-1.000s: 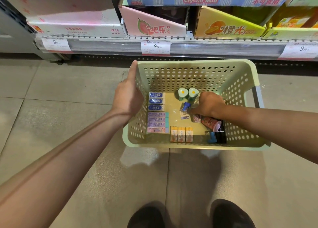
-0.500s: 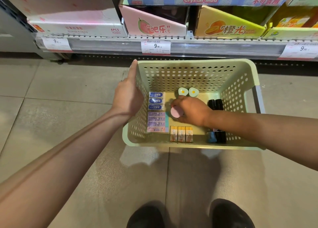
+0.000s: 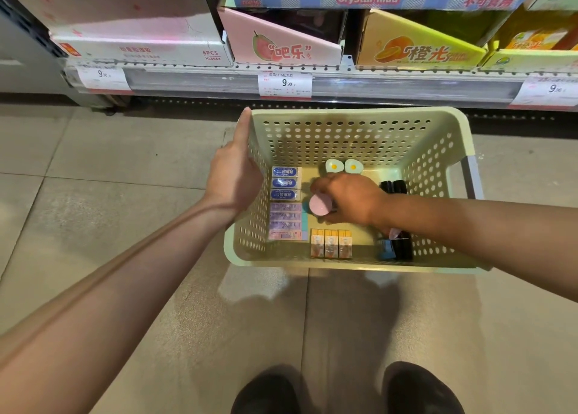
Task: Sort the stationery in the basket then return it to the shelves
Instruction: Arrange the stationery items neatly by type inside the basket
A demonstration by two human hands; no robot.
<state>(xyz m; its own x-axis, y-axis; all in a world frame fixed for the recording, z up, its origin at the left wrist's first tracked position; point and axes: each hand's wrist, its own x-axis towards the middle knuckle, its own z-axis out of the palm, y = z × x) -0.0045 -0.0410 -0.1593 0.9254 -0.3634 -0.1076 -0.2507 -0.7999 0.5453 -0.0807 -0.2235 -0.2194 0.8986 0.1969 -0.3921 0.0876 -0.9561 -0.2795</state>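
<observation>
Head view looks down on a pale green perforated plastic basket (image 3: 353, 138) standing on a grey tiled floor (image 3: 93, 226) in front of a low metal store shelf (image 3: 344, 82). The left hand (image 3: 233, 176) grips the basket's left rim, thumb stretched forward along the top edge; the other fingers are hidden by the hand itself, so how they lie cannot be told. The right hand (image 3: 353, 199) reaches inside the basket, fingers curled round a small round item with a flat pink end (image 3: 319, 204), held just above the middle of the basket floor.

The stationery lies in tidy groups. Along the left wall sit three blue and white rectangular packs (image 3: 284, 182) in a column, with four purple and pink packs (image 3: 284, 221) directly below them. Near the front wall three small orange and white boxes (image 3: 331, 243) stand side by side. By the back wall are two small white pieces with yellow centres (image 3: 343, 166), touching one another. On the right side, dark cylindrical items (image 3: 393, 187) lie beyond the forearm, and more dark pieces with a blue one (image 3: 395, 248) sit near the front right corner.

Cardboard display boxes (image 3: 281, 43) line the shelf above white price tags (image 3: 284, 83). Two black shoes (image 3: 419, 388) show at the bottom edge.
</observation>
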